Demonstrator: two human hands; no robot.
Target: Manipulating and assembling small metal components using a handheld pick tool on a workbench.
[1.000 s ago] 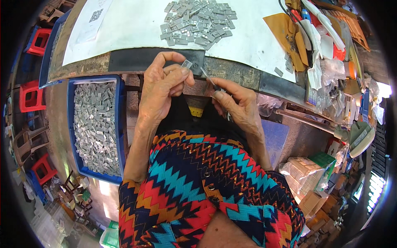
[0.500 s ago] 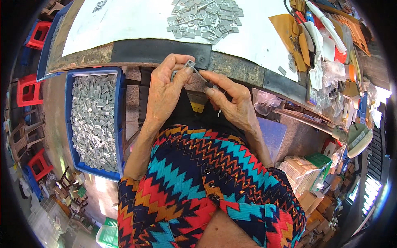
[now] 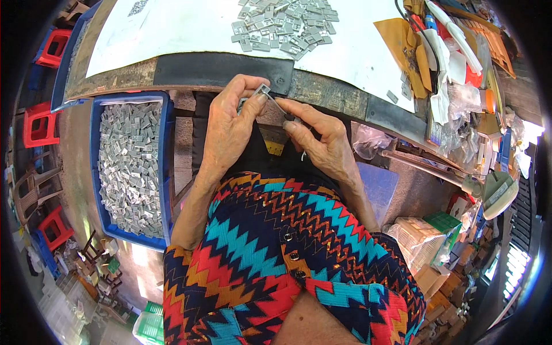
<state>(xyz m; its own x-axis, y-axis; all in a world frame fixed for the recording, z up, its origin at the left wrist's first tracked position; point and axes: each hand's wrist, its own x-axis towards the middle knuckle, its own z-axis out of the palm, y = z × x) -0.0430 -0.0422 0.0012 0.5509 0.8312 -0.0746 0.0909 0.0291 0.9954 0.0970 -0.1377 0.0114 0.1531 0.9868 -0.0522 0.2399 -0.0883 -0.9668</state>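
Nearest the camera, a zigzag-patterned garment (image 3: 270,253) in red, teal, orange and black fills the lower middle, both forearms rising out of it. Left hand (image 3: 230,129) is pinched shut, thumb and fingers clamped on a small grey metal piece (image 3: 261,92), held just below the black table edge (image 3: 224,69). Right hand (image 3: 319,141) sits close beside it, fingers closed on a thin dark tool (image 3: 283,109) whose tip meets the grey piece; the hands are nearly touching. Judged step: working one piece with the tool, mid-operation, piece held off the table. What this calls for, as a judgement: a steady left pinch and fine tool-tip control, since the piece is tiny and could slip. Left of the left hand, well below table level, one blue crate (image 3: 164,172) holds grey pieces like the held one, far too many to count, easily hundreds. Beyond the hands, one white sheet (image 3: 190,29) covers the table, with one loose heap of grey pieces (image 3: 284,23), several dozen, exact count not readable. Far right of the right hand: a clutter of bags, papers and tools (image 3: 460,63), one lamp-like fixture (image 3: 497,195) lower down. Far left: three red stools (image 3: 40,123) visible. Hands: two; held pieces: one; tools: one.
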